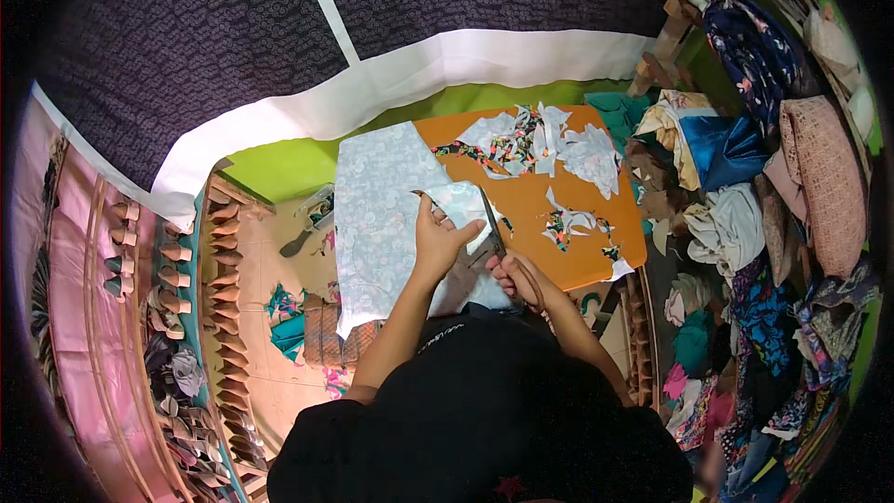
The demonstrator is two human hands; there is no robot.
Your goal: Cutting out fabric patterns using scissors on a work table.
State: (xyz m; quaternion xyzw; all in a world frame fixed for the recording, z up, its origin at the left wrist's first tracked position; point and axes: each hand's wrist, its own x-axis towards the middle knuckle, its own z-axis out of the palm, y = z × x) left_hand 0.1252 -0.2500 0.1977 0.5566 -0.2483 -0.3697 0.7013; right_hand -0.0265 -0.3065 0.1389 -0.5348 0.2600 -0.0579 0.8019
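Note:
My right hand (520, 281) is closed round the handles of dark scissors (494, 228), whose blades point away from me. The blades stand at the right edge of a pale printed fabric piece (456, 196). That piece is in my left hand (440, 244), with the thumb stretched toward the blades and part of the fingers hidden by the cloth. Under and left of my left hand, a large pale blue-grey patterned cloth (372, 214) lies spread over the left part of the orange table (531, 242) and hangs past its near edge.
White and flowered fabric scraps (521, 140) lie on the table's far side, with smaller scraps (573, 224) at right. Piled cloths (736, 233) fill the right side. Racks of shoe-shaped pieces (226, 289) stand at left. A dark patterned curtain (214, 28) with a white border hangs beyond the table.

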